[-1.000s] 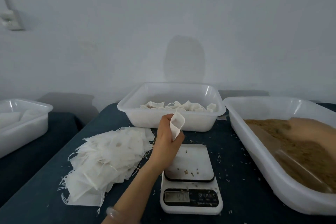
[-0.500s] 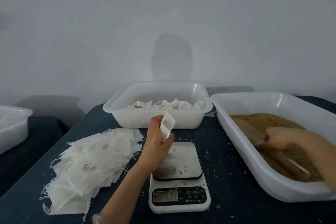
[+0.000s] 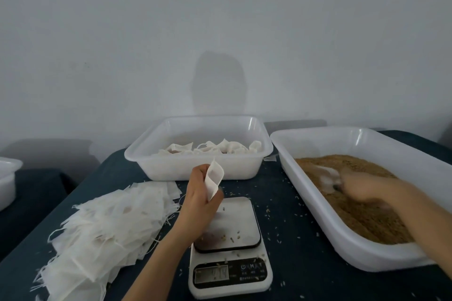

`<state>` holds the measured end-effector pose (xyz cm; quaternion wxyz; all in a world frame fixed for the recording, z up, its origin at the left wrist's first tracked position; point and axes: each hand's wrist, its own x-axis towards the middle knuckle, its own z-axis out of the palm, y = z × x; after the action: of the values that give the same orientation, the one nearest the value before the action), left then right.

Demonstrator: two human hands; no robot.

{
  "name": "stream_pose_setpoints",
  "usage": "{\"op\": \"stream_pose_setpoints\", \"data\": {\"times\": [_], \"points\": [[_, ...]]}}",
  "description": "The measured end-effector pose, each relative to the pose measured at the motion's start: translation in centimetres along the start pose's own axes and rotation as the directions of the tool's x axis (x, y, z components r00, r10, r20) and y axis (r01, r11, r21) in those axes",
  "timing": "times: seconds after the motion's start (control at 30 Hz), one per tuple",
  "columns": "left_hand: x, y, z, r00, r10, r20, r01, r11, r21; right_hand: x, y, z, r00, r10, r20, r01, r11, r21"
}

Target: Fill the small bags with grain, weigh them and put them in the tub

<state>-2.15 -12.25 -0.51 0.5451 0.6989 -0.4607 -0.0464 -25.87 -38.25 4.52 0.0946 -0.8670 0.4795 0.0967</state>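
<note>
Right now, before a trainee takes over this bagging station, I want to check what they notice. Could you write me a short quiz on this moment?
1. True or false: a filled bag lies on the platform of the scale.
2. Where is the right hand? A in the grain tray; B on the scale's display; C at the table's edge.
3. Fill in: the left hand holds one open ___.
Key: 1 false, only stray grains there; 2 A, apparently gripping a blurred scoop; 3 small bag.

Motion blurs the right hand in the grain; its grip is unreadable.
</note>
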Motion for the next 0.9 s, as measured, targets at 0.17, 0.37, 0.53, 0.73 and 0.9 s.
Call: {"op": "stream_pose_setpoints", "data": {"times": [0.17,0.37,0.53,0.73,0.9], "points": [[-0.1,0.0,-0.1,1.0,0.008,0.013,-0.008,1.0,0.008,-0.3,-0.9,-0.4,0.988,-0.073,0.133,0.037,0.966,0.255],[-0.1,0.1,0.0,1.0,0.011,0.028,-0.012,0.999,0.044,-1.1,-0.9,-1.6,0.992,0.033,0.118,-0.084,0.884,0.459],[0.0,0.1,-0.1,0.999,-0.033,0.013,0.033,0.999,0.014,-0.8,-0.3,-1.7,0.991,0.107,0.077,-0.129,0.668,0.733],[0.1,0.3,-0.2,0.999,-0.044,0.023,0.044,0.999,0.008,-0.2,0.7,-1.5,1.0,0.022,0.005,-0.018,0.616,0.787],[0.2,0.3,-0.3,0.997,-0.07,0.028,0.069,0.997,0.016,-0.4,0.9,-1.6,0.999,0.012,0.039,-0.039,0.593,0.804]]}}
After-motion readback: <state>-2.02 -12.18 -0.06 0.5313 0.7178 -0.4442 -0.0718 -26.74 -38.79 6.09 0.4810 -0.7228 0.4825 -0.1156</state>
